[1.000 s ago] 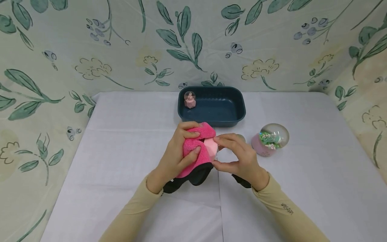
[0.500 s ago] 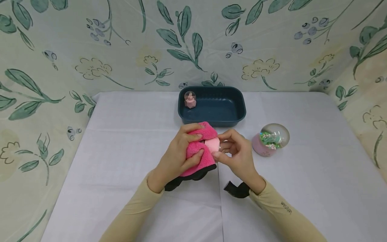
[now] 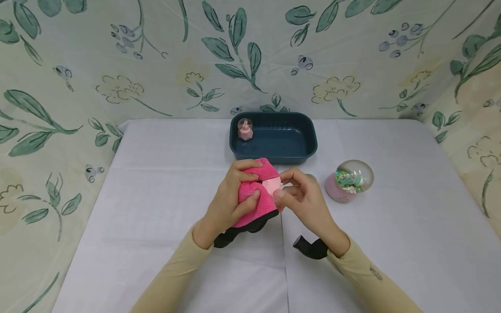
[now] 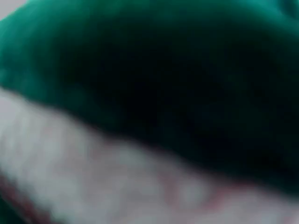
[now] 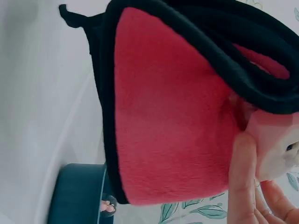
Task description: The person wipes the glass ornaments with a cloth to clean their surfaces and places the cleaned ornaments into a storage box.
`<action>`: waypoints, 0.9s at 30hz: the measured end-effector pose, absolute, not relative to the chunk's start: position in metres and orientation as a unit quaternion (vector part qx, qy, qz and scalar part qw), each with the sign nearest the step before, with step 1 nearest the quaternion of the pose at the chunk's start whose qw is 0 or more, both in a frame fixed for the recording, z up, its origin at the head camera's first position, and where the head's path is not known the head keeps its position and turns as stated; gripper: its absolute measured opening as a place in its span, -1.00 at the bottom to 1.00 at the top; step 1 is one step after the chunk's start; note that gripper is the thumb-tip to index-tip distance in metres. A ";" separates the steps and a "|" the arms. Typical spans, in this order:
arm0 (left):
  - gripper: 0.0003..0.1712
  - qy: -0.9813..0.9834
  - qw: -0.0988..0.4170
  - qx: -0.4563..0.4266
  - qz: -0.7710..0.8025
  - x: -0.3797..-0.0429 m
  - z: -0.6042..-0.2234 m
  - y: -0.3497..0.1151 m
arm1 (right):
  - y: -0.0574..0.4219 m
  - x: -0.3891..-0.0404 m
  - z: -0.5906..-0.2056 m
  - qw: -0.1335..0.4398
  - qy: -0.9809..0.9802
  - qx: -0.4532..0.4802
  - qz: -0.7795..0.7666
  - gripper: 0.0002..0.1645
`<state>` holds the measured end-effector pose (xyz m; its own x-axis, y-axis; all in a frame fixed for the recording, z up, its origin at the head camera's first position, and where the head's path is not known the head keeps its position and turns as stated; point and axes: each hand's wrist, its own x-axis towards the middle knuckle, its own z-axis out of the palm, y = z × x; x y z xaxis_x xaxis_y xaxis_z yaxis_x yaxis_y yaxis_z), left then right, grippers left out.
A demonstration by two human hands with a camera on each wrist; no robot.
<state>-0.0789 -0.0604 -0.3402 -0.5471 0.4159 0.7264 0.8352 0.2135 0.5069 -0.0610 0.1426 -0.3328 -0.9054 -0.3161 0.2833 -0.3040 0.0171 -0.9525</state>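
In the head view my left hand (image 3: 235,195) grips a bright pink towel (image 3: 256,213) with black edging, bunched around a pink faceted base (image 3: 271,184). It looks like the base of a small snow globe; the part inside the towel is hidden. My right hand (image 3: 307,195) pinches the exposed base between thumb and fingers. From the right wrist, the pink base (image 5: 268,133) shows a pale underside with a small dark hole, fingers (image 5: 243,172) against its side, and the towel (image 5: 168,112) hanging beside it with a black loop. The left wrist view is a blurred close-up.
A dark blue tray (image 3: 282,139) at the back holds a small pink snow globe (image 3: 245,129) in its left corner. A larger snow globe (image 3: 348,180) with green decoration stands right of my right hand. A round greyish thing (image 3: 311,177) is partly hidden behind that hand.
My right thumb and fingers have drawn closer together on the pink base, the thumb moving up from its lower edge. The base has turned slightly. My left hand keeps its grip on the towel.
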 end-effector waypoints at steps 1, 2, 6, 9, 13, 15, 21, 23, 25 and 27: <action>-0.55 -0.746 0.224 -0.418 -0.468 -0.079 -0.340 -0.060 | 0.143 -0.061 -0.333 -0.004 0.724 -0.221 -0.654 -0.62; -0.55 -0.746 0.222 -0.418 -0.469 -0.079 -0.339 -0.061 | 0.144 -0.061 -0.332 -0.010 0.732 -0.223 -0.644 -0.57; -0.56 -0.747 0.214 -0.430 -0.459 -0.080 -0.339 -0.061 | 0.145 -0.061 -0.332 -0.017 0.742 -0.215 -0.635 -0.56; -0.57 -0.745 0.216 -0.438 -0.454 -0.081 -0.341 -0.061 | 0.145 -0.061 -0.334 -0.008 0.728 -0.205 -0.655 -0.64; -0.55 -0.740 0.221 -0.441 -0.457 -0.083 -0.343 -0.062 | 0.144 -0.061 -0.337 -0.001 0.701 -0.198 -0.685 -0.70; -0.52 -0.740 0.226 -0.438 -0.458 -0.083 -0.343 -0.062 | 0.144 -0.061 -0.338 0.001 0.696 -0.192 -0.692 -0.73; -0.44 -0.741 0.225 -0.425 -0.468 -0.085 -0.344 -0.064 | 0.145 -0.060 -0.338 0.011 0.690 -0.159 -0.706 -0.77; -0.45 -0.742 0.225 -0.420 -0.471 -0.085 -0.344 -0.064 | 0.145 -0.060 -0.338 0.013 0.687 -0.149 -0.711 -0.78; -0.48 -0.745 0.225 -0.412 -0.473 -0.086 -0.344 -0.064 | 0.145 -0.059 -0.338 0.012 0.685 -0.142 -0.715 -0.79; -0.48 -0.749 0.230 -0.401 -0.474 -0.087 -0.344 -0.065 | 0.146 -0.060 -0.339 0.008 0.680 -0.138 -0.720 -0.81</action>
